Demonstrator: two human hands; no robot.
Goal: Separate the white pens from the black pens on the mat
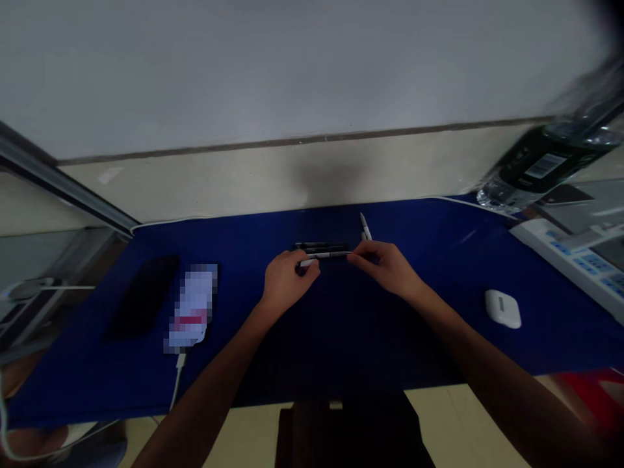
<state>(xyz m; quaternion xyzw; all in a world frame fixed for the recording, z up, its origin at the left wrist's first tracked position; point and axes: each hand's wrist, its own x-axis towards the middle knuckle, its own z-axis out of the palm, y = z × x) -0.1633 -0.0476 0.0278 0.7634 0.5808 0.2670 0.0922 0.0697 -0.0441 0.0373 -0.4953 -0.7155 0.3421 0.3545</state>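
Observation:
On a dark blue desk mat, my left hand and my right hand face each other at the middle. A slim black-and-white marker pen lies across between them, its one end pinched in my left fingers and the other at my right fingertips. Just behind it, a few dark pens lie side by side, touching or almost touching it. Beyond my right hand's knuckles, a white-tipped pen lies apart, its lower end hidden behind my fingers.
Left of my hands lie a black phone and a blurred white-and-red item with a white cable. To the right are a white earbud case, a white keypad device and a plastic water bottle. A wall rises behind the mat.

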